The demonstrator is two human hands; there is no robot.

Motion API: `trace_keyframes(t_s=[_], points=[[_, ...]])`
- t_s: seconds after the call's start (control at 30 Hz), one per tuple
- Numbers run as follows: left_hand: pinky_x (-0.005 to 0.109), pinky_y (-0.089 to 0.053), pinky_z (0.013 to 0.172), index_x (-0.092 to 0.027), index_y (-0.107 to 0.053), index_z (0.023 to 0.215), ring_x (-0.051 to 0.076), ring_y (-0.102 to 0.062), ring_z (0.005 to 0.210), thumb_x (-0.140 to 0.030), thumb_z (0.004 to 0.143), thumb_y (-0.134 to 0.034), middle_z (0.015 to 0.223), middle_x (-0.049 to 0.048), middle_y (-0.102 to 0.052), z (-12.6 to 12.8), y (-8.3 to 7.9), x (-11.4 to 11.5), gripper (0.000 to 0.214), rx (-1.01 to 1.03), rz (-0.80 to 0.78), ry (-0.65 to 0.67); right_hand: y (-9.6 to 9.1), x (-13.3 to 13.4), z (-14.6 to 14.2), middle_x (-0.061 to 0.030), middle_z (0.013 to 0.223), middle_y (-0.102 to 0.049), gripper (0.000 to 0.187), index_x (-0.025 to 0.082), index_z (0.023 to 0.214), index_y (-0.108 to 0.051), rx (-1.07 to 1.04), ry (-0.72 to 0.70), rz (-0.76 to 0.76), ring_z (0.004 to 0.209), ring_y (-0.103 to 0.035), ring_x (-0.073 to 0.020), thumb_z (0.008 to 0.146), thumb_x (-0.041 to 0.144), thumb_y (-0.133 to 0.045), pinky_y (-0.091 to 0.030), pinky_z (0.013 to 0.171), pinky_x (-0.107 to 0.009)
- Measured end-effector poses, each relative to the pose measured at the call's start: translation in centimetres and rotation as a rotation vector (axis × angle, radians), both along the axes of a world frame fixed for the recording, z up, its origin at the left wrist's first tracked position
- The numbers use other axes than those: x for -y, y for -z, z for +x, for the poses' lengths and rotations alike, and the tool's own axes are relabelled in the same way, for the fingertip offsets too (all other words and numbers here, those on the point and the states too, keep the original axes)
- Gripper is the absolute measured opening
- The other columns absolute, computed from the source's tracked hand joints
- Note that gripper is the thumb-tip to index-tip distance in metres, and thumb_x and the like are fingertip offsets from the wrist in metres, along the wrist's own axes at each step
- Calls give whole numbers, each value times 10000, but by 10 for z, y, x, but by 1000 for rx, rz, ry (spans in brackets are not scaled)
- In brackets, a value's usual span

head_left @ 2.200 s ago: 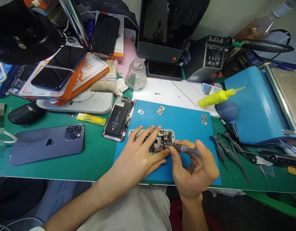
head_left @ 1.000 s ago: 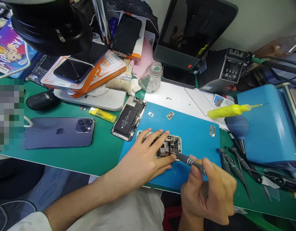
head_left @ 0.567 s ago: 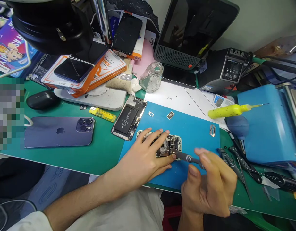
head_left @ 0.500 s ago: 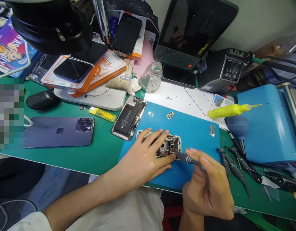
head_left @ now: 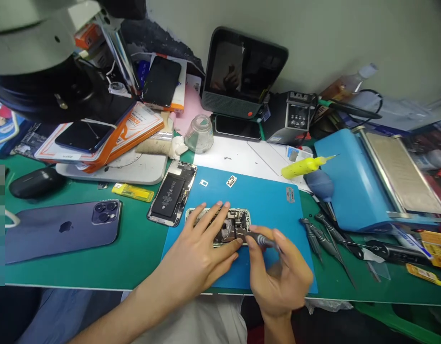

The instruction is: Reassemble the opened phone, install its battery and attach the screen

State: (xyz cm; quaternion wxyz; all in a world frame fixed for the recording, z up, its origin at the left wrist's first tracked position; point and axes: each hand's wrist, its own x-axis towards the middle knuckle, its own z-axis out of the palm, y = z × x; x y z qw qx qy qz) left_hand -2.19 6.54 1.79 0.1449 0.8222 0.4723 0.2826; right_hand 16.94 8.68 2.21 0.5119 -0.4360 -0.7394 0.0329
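Note:
An opened phone housing (head_left: pixel 243 219) with bare inner parts lies on the blue mat (head_left: pixel 270 203). My left hand (head_left: pixel 202 248) lies across it, fingers spread over the far edge and thumb near the close edge, holding it down. In my right hand (head_left: pixel 281 274) a grey screwdriver (head_left: pixel 262 240) is pinched, slanted, its front end at the housing's right part beside my left index finger. The tip is hidden. Left of the housing rests a detached phone screen (head_left: pixel 172 193) with a battery on it. A SIM tray (head_left: pixel 203 182) and a small metal plate (head_left: pixel 231 181) lie beyond.
A purple phone (head_left: pixel 66 227) lies face down at left, near a yellow strip (head_left: pixel 133 192). Tweezers (head_left: pixel 329 243) and other tools lie at right. Behind are a glass jar (head_left: pixel 199 134), a yellow syringe (head_left: pixel 306 167) and a blue machine (head_left: pixel 344 186). A microscope (head_left: pixel 37 86) overhangs the left.
The camera view has shifted, so the scene appears further left and more shows at right. My right hand has closed its fingers more tightly round the screwdriver; my left hand stays on the housing.

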Motion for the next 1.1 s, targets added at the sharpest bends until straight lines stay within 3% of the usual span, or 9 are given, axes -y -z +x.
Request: trace_keyframes(t_s=[0.07,0.17,0.3,0.43,0.6,0.73,0.83,0.93,1.1], points=[[726,-468,1222,-306,-773,1361,409,-462,1621,-307,1133,-600,1708,247,-505,2,1,0,286,11,10,-13,-10,-6,-4,-39,1090,-796,668,307,1469,-575,-163,84,-27,849,-813,-191,920,-27,-760,-690,616,-304],[750,-460,1209,-333,-788,1321,403,-511,1589,-332,1130,-612,1686,221,-543,2,2,2,259,19,22,-29,-23,-21,-4,-43,1188,-790,579,319,1446,-520,-353,133,-217,912,-820,-185,976,90,-768,-719,749,-346],[730,-469,1205,-345,-789,1332,389,-552,1556,-348,1126,-621,1677,205,-560,2,2,2,266,4,33,-25,-20,-39,5,-91,1271,-797,454,279,1486,-549,-241,177,-393,1090,-814,-225,1057,257,-699,-705,940,-421],[728,-491,1188,-349,-797,1330,397,-565,1543,-345,1119,-632,1672,194,-567,2,1,0,268,-9,40,-15,-11,-42,10,-97,1251,-808,439,254,1499,-564,-234,190,-436,1058,-815,-219,1074,290,-664,-706,907,-403],[768,-513,1145,-337,-812,1299,412,-593,1517,-351,1127,-612,1628,218,-605,2,-2,-1,264,-13,55,-14,-13,-41,12,-98,1221,-813,435,241,1483,-576,-301,150,-460,980,-816,-198,1066,299,-685,-709,884,-378],[797,-506,1137,-345,-821,1283,437,-586,1519,-346,1126,-614,1647,214,-588,2,-3,-2,259,-7,50,-26,-19,-31,12,-74,1103,-799,525,252,1542,-495,-466,123,-440,791,-788,-181,1065,327,-702,-707,729,-349],[811,-493,1140,-355,-827,1280,472,-534,1556,-343,1109,-648,1682,208,-550,1,-3,-2,248,-10,46,-37,-18,-11,7,-29,1005,-768,526,289,1553,-478,-682,32,-576,634,-727,-151,1078,370,-689,-654,575,-297],[811,-485,1146,-361,-819,1303,487,-470,1598,-330,1102,-662,1717,217,-499,0,-2,-1,258,-18,35,-33,-13,12,1,-22,998,-758,463,295,1508,-514,-753,-12,-686,592,-704,-131,1084,387,-678,-642,564,-282],[813,-463,1162,-379,-793,1353,480,-416,1633,-303,1098,-663,1746,195,-467,-2,-2,-1,296,-44,14,-18,-5,25,-6,-38,1018,-767,434,283,1483,-524,-723,4,-689,617,-716,-138,1084,365,-675,-651,594,-295]])
